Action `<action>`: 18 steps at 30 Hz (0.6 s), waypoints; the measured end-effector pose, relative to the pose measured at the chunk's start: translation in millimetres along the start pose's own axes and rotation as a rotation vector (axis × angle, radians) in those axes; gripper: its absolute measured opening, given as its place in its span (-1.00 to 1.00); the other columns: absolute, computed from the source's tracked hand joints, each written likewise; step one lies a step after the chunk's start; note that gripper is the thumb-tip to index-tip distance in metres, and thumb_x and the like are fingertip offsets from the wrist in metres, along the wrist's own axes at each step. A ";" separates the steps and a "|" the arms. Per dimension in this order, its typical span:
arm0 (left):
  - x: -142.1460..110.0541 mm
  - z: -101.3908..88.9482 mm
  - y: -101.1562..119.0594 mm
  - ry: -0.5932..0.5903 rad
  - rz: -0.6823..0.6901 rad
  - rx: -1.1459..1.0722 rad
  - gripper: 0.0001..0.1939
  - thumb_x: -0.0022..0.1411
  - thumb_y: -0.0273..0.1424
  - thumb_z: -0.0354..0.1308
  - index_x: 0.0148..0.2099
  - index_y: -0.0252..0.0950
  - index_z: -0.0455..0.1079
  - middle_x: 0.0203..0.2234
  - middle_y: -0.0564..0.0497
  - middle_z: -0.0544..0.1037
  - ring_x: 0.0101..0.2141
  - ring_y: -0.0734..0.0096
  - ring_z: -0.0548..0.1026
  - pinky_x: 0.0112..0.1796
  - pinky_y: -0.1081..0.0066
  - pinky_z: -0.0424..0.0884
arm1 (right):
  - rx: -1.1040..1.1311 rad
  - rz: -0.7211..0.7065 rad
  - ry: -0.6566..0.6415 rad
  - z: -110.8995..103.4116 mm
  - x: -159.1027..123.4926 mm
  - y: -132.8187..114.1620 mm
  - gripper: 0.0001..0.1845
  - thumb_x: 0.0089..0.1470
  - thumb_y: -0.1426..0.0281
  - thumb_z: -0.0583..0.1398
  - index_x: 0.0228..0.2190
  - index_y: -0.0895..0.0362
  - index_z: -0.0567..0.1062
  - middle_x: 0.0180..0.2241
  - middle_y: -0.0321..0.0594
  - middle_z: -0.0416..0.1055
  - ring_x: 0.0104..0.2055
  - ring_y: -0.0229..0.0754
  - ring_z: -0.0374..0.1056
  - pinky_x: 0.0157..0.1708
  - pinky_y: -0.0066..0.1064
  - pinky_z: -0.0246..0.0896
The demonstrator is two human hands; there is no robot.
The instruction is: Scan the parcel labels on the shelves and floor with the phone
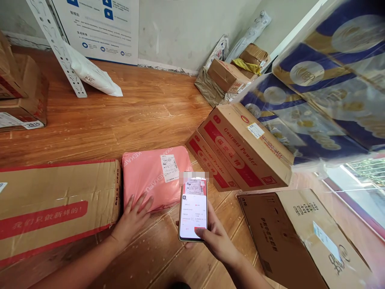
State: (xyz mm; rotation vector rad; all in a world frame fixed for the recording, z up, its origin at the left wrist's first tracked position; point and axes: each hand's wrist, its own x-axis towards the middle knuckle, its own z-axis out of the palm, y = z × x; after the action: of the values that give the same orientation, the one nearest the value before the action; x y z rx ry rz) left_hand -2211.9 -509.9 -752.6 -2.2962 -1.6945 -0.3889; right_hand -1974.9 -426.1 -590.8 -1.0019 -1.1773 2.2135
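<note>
Right hand (pixel 219 239) curls round a slim, flat phone (pixel 192 214) at lower centre, thumb on the glass; the thumb's reach could loosen the grip. Left hand (pixel 136 214), fingers spread, grasping nothing, rests on the soft pink plastic parcel (pixel 142 174) mid-frame, whose slick film could slide on the smooth floor (pixel 144 116).

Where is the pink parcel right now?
In the head view, the pink parcel lies on the floor left of centre, just right of the red-edged carton, with the left hand on its near edge.

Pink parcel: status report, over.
Left hand spread on pink parcel. Right hand gripping phone. Phone partly blocks parcel's right edge in view; white label visible.
</note>
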 end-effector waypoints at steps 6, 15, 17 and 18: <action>-0.1 1.0 -0.2 0.022 0.004 -0.018 -0.76 0.03 -0.26 0.29 -0.19 -0.10 0.51 0.14 -0.02 0.37 0.33 0.00 -0.30 0.24 -0.16 -0.39 | 0.002 -0.005 0.000 -1.2 0.4 1.7 0.04 -0.02 0.35 0.33 0.24 -0.14 -0.24 0.06 -0.03 0.37 -0.09 0.03 0.45 -0.42 -0.27 0.45; 1.8 0.0 1.1 -0.019 -0.016 0.024 -0.75 0.01 -0.16 0.29 -0.25 -0.11 0.53 0.12 0.03 0.39 0.33 -0.01 -0.40 0.24 -0.14 -0.44 | 0.007 0.033 0.024 0.7 0.8 2.2 0.16 -0.03 0.32 0.33 0.23 -0.03 -0.42 -0.05 0.00 0.45 -0.09 0.01 0.45 -0.51 -0.40 0.39; 1.2 1.8 1.7 -0.022 -0.021 0.031 -0.73 -0.01 -0.14 0.31 -0.25 -0.11 0.53 0.13 0.04 0.38 0.32 -0.03 -0.42 0.24 -0.15 -0.45 | 0.010 0.036 0.027 1.0 1.2 3.1 0.17 -0.04 0.31 0.33 0.23 -0.03 -0.43 -0.07 -0.01 0.46 -0.10 0.02 0.46 -0.52 -0.41 0.37; 0.9 2.6 1.9 -0.020 -0.023 0.032 -0.73 -0.03 -0.14 0.32 -0.26 -0.11 0.53 0.12 0.04 0.38 0.32 -0.04 -0.43 0.24 -0.14 -0.46 | 0.010 0.035 0.029 1.0 1.4 3.5 0.17 -0.05 0.32 0.33 0.23 -0.04 -0.43 -0.08 -0.02 0.46 -0.11 0.02 0.46 -0.53 -0.42 0.37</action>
State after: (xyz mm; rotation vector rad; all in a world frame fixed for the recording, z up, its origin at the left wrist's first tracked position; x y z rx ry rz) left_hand -2209.6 -508.8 -754.8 -2.2675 -1.7250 -0.3413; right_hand -1976.7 -427.5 -593.8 -1.0543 -1.1433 2.2217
